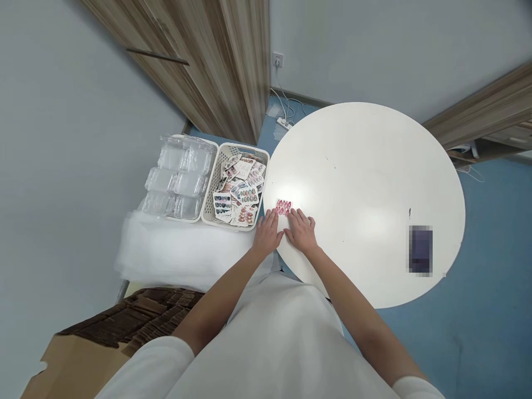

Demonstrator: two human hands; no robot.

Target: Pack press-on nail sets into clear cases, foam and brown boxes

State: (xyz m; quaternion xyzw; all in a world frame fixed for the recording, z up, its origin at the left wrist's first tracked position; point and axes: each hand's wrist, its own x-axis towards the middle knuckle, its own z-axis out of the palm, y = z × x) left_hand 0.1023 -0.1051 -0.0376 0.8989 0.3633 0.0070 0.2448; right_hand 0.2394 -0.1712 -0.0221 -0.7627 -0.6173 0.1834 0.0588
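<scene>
A small card with rows of red and pink nail shapes point(284, 206) lies flat on the round white table point(357, 166), near its left edge. My left hand point(268, 235) rests at the table edge, fingers stretched out, fingertips by the card's lower left corner. On the other side my right hand point(302, 230) lies palm down on the table, fingers extended, its fingertips close to the card's lower right corner. Neither hand is wrapped round anything. Left of the table, a cream basket point(210, 191) holds a loose heap of similar cards point(249, 194) in various colours.
Clear plastic boxes point(189, 183) fill a second basket at the left. White foam sheets point(174, 249) lie below it, above a cardboard box point(78, 366). A blurred dark object point(420, 249) is on the table's right. A power strip point(285, 123) sits on the floor.
</scene>
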